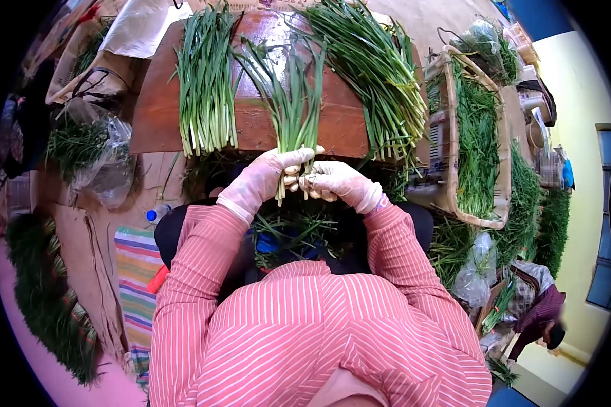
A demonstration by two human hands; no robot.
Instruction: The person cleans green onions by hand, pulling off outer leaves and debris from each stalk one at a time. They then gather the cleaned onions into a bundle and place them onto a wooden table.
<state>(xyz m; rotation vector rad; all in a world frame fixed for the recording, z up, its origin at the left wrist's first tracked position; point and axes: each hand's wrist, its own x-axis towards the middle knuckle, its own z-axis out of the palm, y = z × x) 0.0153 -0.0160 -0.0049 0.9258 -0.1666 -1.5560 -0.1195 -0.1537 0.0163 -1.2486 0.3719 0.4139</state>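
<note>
A small bunch of green leafy stalks has its pale ends toward me at the table's front edge. My gloved left hand is wrapped round the pale ends. My gloved right hand is closed against the bunch's right side, its fingertips pinched at the stalk ends. On the brown table, a neat bundle of stalks lies at the left, pale ends toward me. A larger, looser pile of stalks lies slanted at the right. Loose green leaves show below my hands.
To the right stands a long basket full of greens. Plastic bags with greens are at the left, above a striped mat. Tied bundles line the far left floor. Another person bends at the lower right.
</note>
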